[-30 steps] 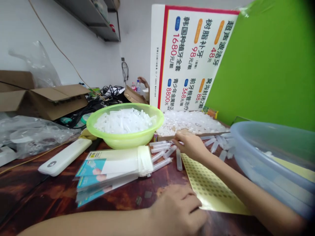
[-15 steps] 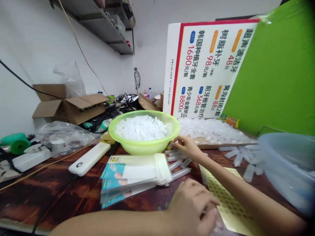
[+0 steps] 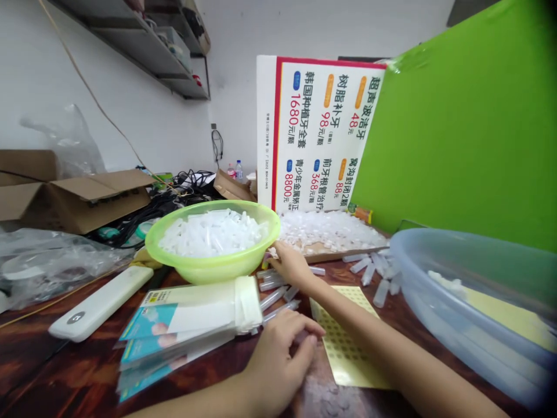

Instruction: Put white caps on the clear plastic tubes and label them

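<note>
My right hand (image 3: pixel 290 265) reaches forward to a small heap of clear plastic tubes (image 3: pixel 274 284) lying just in front of the green bowl (image 3: pixel 204 268). Its fingers bend down onto the tubes, and what they grip is hidden. My left hand (image 3: pixel 282 355) rests on the wooden table at the near left edge of a yellow sticker sheet (image 3: pixel 348 342). Its fingers are curled and pressed together, with the fingertips at the sheet's edge. The bowl is heaped with white tubes.
A stack of blue-and-white packets (image 3: pixel 183 319) and a white power bank (image 3: pixel 100 303) lie to the left. A big clear blue basin (image 3: pixel 470 302) stands on the right. Behind are a tray of clear caps (image 3: pixel 331 232), a printed board (image 3: pixel 317 133), a green panel, cardboard boxes and cables.
My right hand has slid left along the tubes toward the bowl. My left hand has shifted from a loose fist to fingers reaching the sticker sheet's edge. The camera has swung about.
</note>
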A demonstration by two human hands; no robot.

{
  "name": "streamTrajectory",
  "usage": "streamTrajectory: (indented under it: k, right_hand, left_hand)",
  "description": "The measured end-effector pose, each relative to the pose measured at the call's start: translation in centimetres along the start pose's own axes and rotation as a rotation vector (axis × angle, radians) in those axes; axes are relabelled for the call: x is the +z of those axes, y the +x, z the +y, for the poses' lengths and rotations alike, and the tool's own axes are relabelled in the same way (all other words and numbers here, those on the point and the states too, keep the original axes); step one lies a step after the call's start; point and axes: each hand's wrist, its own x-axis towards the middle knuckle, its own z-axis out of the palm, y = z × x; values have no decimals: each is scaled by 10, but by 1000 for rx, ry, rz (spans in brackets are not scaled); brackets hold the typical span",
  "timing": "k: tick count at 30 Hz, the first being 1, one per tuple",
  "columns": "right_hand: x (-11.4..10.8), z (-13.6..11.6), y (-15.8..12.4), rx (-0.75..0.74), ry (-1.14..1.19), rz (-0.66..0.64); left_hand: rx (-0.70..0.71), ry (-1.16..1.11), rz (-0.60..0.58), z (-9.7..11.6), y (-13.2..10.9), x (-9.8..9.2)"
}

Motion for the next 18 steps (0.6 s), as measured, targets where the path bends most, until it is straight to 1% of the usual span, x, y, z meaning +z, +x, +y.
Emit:
streamTrajectory:
  k: [2, 6, 7, 8, 9, 10, 12, 14, 15, 16, 17, 18]
  right_hand:
    - [0, -1, 3, 36, -3, 5]
    - [-3, -4, 7, 80, 50, 6]
    - [-6, -5, 6, 88, 69, 16]
    - [-11, -7, 4, 96, 90, 30]
    - [-18, -10, 1, 103, 112, 45]
    - [-26, -13, -4, 108, 134, 58]
    - [-46, -22, -18, 106, 188, 59]
    - [-67, -34, -35, 83, 293, 3]
    - [-76, -40, -44, 66, 456, -45]
    - [-83, -46, -52, 53, 593, -70]
    - [-88, -52, -60, 44, 682, -74]
    - [-91, -56, -66, 30, 742, -54]
  left_hand:
    - [42, 59, -39, 1, -1, -2]
    - [96, 189, -198, -2, -4, -1]
    - [104, 202, -210, -3, -4, 0]
    - [108, 204, -195, -3, -5, -1]
    - [110, 196, -152, -2, -4, -2]
    - [114, 186, -84, -1, -3, -5]
    - [154, 191, 116, 3, 3, -13]
    - [221, 259, 332, 8, 10, -25]
    - [219, 286, 405, 10, 13, -31]
    - [181, 280, 443, 12, 16, -37]
    - [122, 237, 433, 14, 18, -42]
    - [62, 160, 376, 16, 20, -47]
